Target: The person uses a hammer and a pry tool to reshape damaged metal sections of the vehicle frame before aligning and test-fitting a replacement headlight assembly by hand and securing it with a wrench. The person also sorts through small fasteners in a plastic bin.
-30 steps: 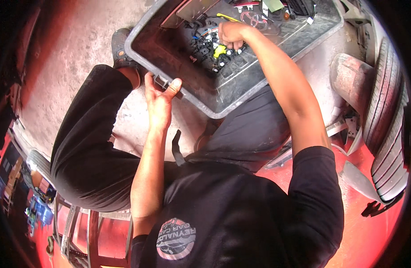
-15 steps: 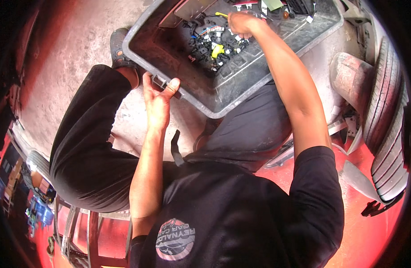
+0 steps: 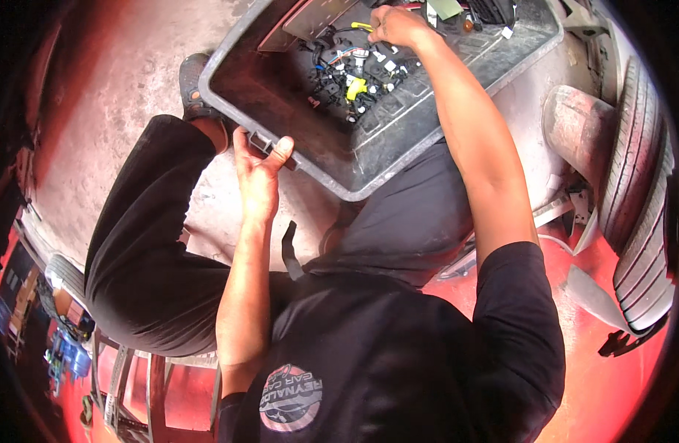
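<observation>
Head view: left hand grips bin rim.

Seated person, black shirt, black trousers, looks down at grey plastic bin resting over knees. Left hand grips bin's near rim at its handle, thumb over edge. Right hand reaches into bin at far side, fingers closed among tangle of black wiring connectors; what it holds, cannot tell. Yellow connector lies mid-bin, just beside tangle. Black shoe on concrete floor at bin's left corner. Tyre stands well apart, beyond bin's right edge.
</observation>
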Motion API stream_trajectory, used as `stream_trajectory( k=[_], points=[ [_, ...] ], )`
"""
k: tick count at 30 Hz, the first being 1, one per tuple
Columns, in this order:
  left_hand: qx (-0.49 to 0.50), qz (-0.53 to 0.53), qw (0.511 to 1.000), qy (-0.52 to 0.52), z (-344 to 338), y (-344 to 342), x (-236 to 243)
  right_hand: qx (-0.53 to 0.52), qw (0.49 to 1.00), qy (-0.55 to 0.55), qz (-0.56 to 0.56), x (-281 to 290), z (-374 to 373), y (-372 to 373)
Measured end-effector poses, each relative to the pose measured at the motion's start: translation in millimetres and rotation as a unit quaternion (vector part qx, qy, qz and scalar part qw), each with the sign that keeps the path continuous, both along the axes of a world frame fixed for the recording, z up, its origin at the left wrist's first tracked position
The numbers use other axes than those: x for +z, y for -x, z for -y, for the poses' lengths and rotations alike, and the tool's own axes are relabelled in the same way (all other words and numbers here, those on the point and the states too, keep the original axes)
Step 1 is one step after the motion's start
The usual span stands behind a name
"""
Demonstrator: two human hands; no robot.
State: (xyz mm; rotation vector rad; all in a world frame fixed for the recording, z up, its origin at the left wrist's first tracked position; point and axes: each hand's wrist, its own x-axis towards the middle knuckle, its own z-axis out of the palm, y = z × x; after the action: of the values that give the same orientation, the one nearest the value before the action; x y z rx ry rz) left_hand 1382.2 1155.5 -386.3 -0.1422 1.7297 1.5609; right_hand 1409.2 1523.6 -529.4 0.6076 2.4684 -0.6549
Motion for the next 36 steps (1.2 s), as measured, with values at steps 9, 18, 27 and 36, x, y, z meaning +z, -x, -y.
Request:
stream_trajectory(
  k=[9, 18, 27, 36],
  points=[
    [0.019, 0.017, 1.000, 0.002, 2, 1, -1, 0.040, 0.998, -0.052, 0.003, -1, 8, 3],
    [-0.002, -0.013, 1.000, 0.019, 2, 2, 2, 0.059, 0.987, -0.106, 0.107, 14, 6, 6],
    [0.013, 0.010, 0.999, 0.028, 1, 2, 4, 0.099, 0.989, -0.105, 0.029, 6, 40, 4],
    [0.003, -0.014, 0.999, 0.030, -2, 4, 10, -0.195, 0.949, -0.232, -0.087, 37, -38, -4]
  ],
)
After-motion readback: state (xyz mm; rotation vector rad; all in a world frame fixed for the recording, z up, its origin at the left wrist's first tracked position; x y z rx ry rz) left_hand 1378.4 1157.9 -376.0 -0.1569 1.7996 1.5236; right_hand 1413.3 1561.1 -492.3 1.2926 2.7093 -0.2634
